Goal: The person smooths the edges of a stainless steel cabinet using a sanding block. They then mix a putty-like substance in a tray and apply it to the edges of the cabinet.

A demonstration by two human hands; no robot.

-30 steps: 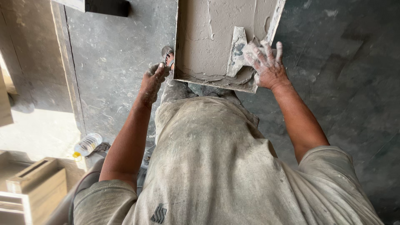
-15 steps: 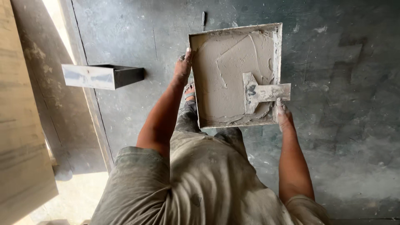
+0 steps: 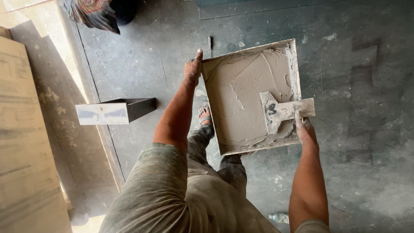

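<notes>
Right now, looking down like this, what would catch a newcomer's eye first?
The square tile smeared with grey mortar, held out over the dark floor in the middle of the view. The left hand grips its upper left corner, and the right hand holds its right edge, pinning a mortar-caked flat trowel against it. To the left, a dark open box juts out beside a pale wooden panel.

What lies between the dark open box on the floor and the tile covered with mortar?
In the head view, the person's left forearm crosses between the box and the tile; below it, bare grey floor.
</notes>
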